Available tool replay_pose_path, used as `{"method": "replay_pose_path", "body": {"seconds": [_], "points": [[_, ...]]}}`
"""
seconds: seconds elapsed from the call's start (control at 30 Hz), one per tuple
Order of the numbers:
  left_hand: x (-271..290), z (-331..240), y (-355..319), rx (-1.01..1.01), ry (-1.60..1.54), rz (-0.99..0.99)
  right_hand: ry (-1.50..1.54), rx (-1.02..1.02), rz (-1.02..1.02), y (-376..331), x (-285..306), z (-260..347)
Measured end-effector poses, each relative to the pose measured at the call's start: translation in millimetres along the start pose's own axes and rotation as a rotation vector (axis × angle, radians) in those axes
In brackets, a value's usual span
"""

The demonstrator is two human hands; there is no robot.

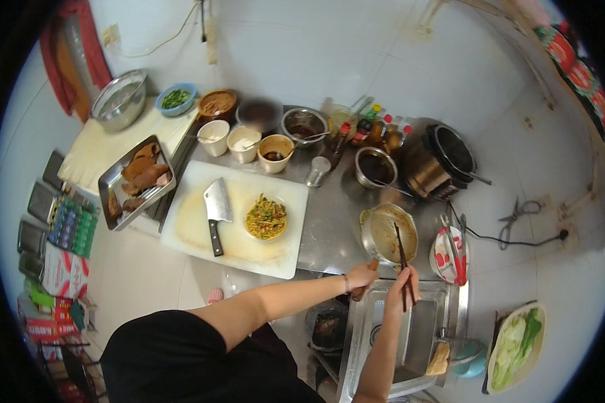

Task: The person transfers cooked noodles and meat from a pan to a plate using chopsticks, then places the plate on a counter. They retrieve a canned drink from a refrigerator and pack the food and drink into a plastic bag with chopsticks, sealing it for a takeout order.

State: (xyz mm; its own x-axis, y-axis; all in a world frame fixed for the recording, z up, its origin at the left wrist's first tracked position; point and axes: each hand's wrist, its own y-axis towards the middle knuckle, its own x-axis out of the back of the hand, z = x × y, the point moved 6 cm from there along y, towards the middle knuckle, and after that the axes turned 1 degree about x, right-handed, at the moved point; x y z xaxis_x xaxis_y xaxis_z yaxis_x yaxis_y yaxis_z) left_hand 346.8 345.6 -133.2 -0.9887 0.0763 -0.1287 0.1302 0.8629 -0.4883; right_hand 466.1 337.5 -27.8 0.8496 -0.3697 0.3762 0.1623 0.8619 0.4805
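My left hand (361, 277) is closed around the brown handle (358, 293) of a pot (415, 232) at the counter's front edge. A thin coat of brownish residue covers the pot's inside. In my right hand (404, 282) is a pair of dark chopsticks (401, 250), their tips reaching down into the pot. To the left, a cleaver (216, 203) with a black handle lies flat on a white cutting board (286, 258). Beside it on the board stands a bowl of shredded, mixed yellow-green food (266, 218).
Sauce bottles (383, 134), seasoning cups (242, 144) and a pressure cooker (444, 161) line the wall. A metal tray (106, 195) of brown meat sits far left. Red-handled tongs (460, 262) rest on a bowl at right. The sink (410, 336) lies below my hands.
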Motion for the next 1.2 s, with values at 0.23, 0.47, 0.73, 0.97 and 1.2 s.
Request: {"method": "replay_pose_path", "body": {"seconds": [0.23, 0.47, 0.73, 0.97, 1.2], "points": [[6, -22, 41, -0.273, 0.128, 0.048, -0.569, 0.18, 0.255, 69, -57, -58], [150, 89, -118, 0.146, -0.201, -0.164, -0.599, 0.627, 0.453, 102, -99, -48], [291, 119, -129, -0.04, -0.486, -0.714, -0.902, 0.538, 0.658, 115, -101, -64], [315, 117, -102, -0.096, -0.509, -0.555, -0.75, 0.393, 0.24, 6, -15, 34], [355, 129, -67, -0.123, -0.4, -0.173, -0.93, -0.744, 0.445, -400, 101, 7]]}}
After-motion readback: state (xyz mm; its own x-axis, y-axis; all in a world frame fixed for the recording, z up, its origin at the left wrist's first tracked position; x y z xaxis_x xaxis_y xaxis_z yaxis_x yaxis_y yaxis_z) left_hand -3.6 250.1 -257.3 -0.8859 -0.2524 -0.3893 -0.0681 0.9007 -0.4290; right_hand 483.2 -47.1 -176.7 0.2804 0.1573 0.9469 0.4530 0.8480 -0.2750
